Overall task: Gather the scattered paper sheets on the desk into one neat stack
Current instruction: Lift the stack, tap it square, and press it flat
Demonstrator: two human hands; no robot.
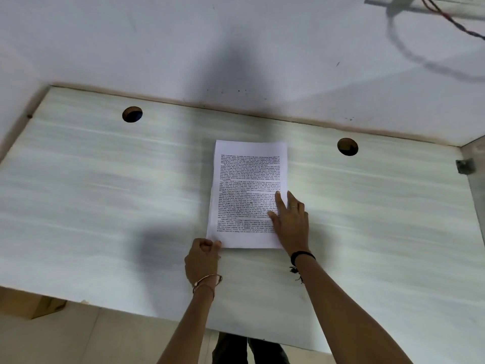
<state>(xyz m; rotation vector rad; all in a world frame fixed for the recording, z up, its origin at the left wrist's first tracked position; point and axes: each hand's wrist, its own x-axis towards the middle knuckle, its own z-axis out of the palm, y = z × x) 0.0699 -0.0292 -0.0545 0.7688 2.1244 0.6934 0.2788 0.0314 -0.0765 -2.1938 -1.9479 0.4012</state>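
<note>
- One desk [105,206]: carries the paper stack.
- One paper stack [246,179]: flat, text up.
- Two hands: right hand [288,219], fingers straight, presses the paper stack's right side; left hand [203,256], fingers curled, pinches its near-left corner.
- Two holes: left hole [132,114] and right hole [347,146], both beyond the paper stack.

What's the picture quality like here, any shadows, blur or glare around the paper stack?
Head view: a soft dark shadow on the desk left of the left hand, another on the wall; desk grain smeared sideways by blur; print on the paper stack too soft to read; no strong glare there.
</note>
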